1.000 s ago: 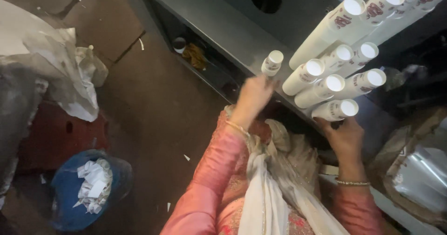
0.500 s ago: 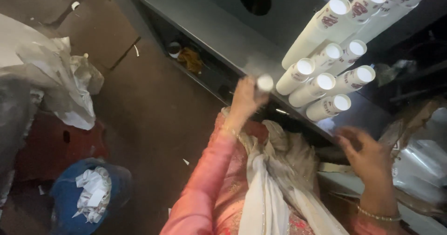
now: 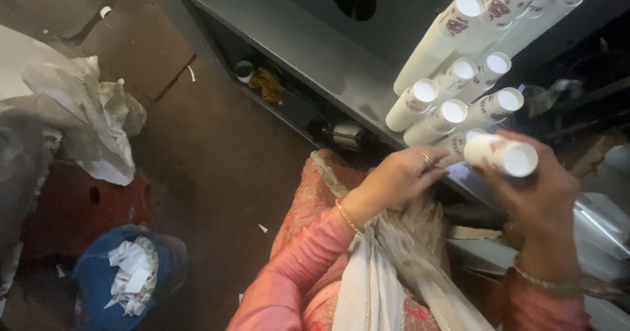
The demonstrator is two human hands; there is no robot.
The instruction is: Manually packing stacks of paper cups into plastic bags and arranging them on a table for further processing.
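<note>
Hiding most of a white tube [image 3: 504, 155], the right hand [image 3: 538, 196] grips it.

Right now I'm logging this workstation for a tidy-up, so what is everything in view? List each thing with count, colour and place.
White cardboard tubes with red print: about nine stacked, white, slanting over the shelf at upper right.
Single white tube: one, white, held in the right hand.
Grey metal shelf: one, grey, across the top, with a round hole.
Blue bucket of white paper scraps: one, blue, on the floor at lower left.
Crumpled white plastic sheeting: one heap, white, at left.
Red block: one, red, under the sheeting.
Brown floor: centre.
Cream scarf: one, on the lap.
Left hand: fingers reaching to the lowest stacked tube.
Right hand: gripping the single tube.
</note>
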